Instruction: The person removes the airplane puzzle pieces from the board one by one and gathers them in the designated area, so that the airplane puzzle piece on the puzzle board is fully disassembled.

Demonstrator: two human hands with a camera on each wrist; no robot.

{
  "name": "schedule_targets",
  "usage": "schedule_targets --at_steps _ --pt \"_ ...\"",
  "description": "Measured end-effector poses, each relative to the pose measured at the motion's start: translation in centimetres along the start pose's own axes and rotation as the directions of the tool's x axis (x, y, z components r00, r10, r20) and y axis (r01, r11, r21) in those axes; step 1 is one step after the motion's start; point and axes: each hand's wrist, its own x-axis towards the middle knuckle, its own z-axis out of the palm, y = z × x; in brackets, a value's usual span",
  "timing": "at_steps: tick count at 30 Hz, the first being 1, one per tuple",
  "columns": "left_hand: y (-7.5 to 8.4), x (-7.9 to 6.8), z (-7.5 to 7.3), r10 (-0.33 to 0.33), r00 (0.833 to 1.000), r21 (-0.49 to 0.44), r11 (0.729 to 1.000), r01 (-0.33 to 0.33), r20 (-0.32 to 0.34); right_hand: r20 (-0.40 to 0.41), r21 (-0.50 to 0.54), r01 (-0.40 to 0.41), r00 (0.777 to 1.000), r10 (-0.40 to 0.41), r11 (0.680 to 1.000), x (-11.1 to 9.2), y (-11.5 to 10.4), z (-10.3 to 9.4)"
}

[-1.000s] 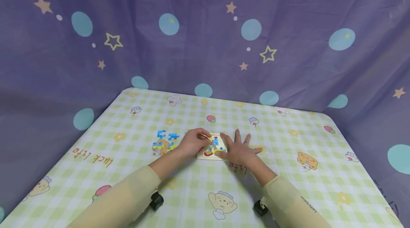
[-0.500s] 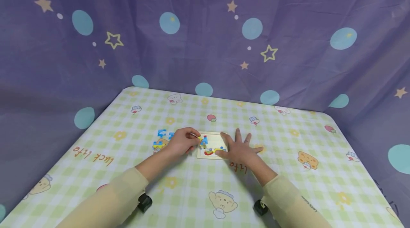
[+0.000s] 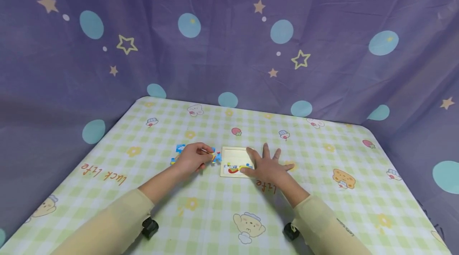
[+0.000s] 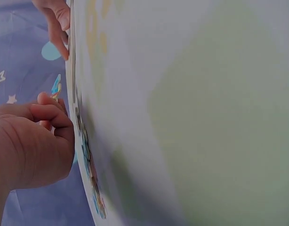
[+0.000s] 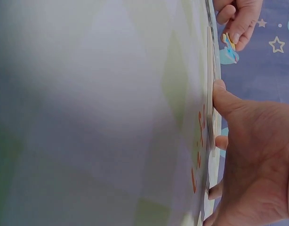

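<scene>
- My right hand (image 3: 269, 166): splayed, thumb on a pale rectangular wooden tray (image 3: 234, 154).
- My left hand (image 3: 191, 160): curled, pinching a flat blue-and-yellow jigsaw piece (image 3: 217, 157), raised, just left of the tray.

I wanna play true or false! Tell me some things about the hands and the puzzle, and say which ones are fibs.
1. The left hand is holding a puzzle piece. True.
2. The right hand is squeezed into a fist. False: the right hand has its fingers spread and is touching the wooden tray.
3. The wooden tray is full. False: there are fitted pieces along the side near the person, but the far part is bare.
4. The tablecloth has green checks. True.
5. The loose pieces lie beside the right hand. False: they are by the left hand.
</scene>
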Motion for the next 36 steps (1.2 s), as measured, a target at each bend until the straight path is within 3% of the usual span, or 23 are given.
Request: schedule_targets --at_steps 10,20,36 --pt "-0.2 -0.4 -1.2 -0.049 0.999 0.140 0.989 0.049 -0.003 0.001 0.018 0.006 1.000 -0.006 1.000 -0.1 0.0 0.0" --pt "-0.6 -0.2 -1.8 -0.026 0.999 0.233 0.972 0.020 0.023 0.000 0.008 0.008 1.000 -0.008 1.000 -0.1 -0.1 0.0" --pt "-0.6 -0.1 -2.0 0.009 0.999 0.304 0.952 -0.018 0.033 0.005 0.011 0.007 1.000 -0.007 1.000 -0.1 0.1 0.0"
